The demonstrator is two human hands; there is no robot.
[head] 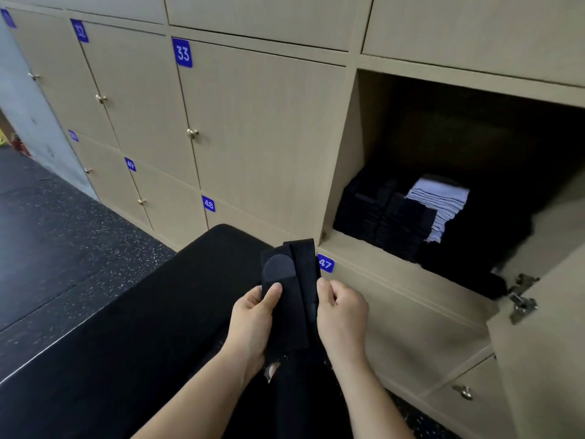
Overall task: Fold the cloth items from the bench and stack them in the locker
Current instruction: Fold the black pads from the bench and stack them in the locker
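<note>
The locker (349,160) is already holding folded stacks (376,213). The left hand (253,318) and right hand (341,308) are both pinching a part-folded cloth (292,299), so I'm guessing it's getting stacked next.

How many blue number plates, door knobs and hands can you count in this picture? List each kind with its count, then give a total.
Blue number plates: 7
Door knobs: 6
Hands: 2
Total: 15

Cloth (289,312) blk, w/ grey rounded patch (278,269). Bench (158,312) plain blk. Locker doors (262,128) beige, fine vert. grain; number tags (183,53) blue w/ white digits; knobs (191,133) brass. Floor (63,248) dk grey, white-speckled. Inside open locker (351,153): blk stack (364,207), pale lilac-white stack (440,201). Hinge (522,302) silver. Wall (19,90) pale grey.
</note>
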